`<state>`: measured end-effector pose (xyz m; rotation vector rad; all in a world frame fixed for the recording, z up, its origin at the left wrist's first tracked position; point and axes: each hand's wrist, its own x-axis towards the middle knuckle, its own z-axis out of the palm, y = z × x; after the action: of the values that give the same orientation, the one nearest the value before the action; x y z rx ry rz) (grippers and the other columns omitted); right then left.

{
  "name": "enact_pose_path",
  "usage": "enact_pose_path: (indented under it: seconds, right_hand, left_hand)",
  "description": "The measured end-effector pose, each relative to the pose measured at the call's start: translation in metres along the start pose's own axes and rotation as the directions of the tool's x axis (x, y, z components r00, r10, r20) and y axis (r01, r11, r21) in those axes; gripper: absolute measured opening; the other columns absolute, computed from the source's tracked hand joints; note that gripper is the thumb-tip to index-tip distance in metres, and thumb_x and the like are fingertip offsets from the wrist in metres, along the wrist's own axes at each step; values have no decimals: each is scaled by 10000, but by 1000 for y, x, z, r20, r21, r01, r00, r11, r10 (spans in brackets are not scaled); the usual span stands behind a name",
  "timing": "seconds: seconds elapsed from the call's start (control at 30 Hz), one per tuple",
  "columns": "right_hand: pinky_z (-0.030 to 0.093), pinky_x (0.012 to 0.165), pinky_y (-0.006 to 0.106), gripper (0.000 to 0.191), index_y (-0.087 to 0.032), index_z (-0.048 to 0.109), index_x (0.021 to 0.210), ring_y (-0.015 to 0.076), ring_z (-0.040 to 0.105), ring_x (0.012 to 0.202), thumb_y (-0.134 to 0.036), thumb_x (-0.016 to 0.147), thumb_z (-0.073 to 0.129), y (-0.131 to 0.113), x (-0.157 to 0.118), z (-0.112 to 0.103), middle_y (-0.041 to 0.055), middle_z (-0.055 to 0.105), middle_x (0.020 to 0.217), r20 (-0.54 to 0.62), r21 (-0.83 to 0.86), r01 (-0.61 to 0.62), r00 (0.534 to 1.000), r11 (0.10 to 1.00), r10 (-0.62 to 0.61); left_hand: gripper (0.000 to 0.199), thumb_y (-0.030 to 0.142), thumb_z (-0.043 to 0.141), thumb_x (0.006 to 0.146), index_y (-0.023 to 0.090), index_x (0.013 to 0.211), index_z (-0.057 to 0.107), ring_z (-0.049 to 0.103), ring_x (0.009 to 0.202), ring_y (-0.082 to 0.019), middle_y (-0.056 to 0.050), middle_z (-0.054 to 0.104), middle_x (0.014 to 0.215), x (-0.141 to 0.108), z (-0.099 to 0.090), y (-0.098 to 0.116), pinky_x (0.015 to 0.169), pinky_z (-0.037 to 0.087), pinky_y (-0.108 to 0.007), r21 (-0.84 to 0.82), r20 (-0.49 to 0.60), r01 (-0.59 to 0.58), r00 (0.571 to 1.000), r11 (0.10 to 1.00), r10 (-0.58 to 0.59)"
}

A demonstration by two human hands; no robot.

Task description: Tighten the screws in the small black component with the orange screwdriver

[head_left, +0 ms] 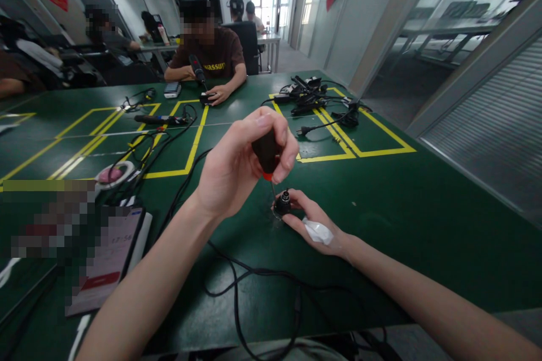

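Observation:
A screwdriver (266,152) with a black handle and a red collar is gripped from above in my left hand (237,166), its thin shaft pointing down. The shaft's lower end meets the left side of a small black cylindrical part (282,203); the exact contact point is too small to tell. My right hand (315,223) pinches that part between thumb and fingers, low over the green table (393,203). White tissue or tape (318,231) lies against the right hand, near the thumb's base.
Black cables (254,271) loop across the table in front of me. On the left lie a phone (108,254) and a white tape roll (115,175). A cable pile (307,93) sits at the back right. Across the table, a person (212,51) handles a tool.

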<state>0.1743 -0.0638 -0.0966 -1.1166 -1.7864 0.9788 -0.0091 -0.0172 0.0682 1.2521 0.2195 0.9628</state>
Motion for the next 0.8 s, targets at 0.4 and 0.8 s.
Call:
enact_pose_path:
  seconds: [0.4, 0.8]
  right_hand:
    - [609, 961, 470, 340, -230, 557, 1271, 277, 737, 1040, -301, 947, 631, 1, 0, -1, 109, 733, 1196, 3, 3, 17, 1000, 1000, -17]
    - [612, 955, 449, 327, -229, 559, 1265, 266, 741, 1035, -294, 952, 625, 1, 0, 0, 103, 735, 1186, 5, 15, 27, 1000, 1000, -27]
  left_hand:
    - [345, 421, 607, 943, 133, 755, 624, 449, 513, -75, 23, 460, 580, 1, -1, -2, 504, 376, -204, 48, -9, -40, 999, 998, 40]
    - [437, 437, 507, 1002, 121, 726, 630, 479, 558, -89, -5, 461, 632, 0, 2, 0, 537, 419, -219, -20, -18, -15, 1000, 1000, 15]
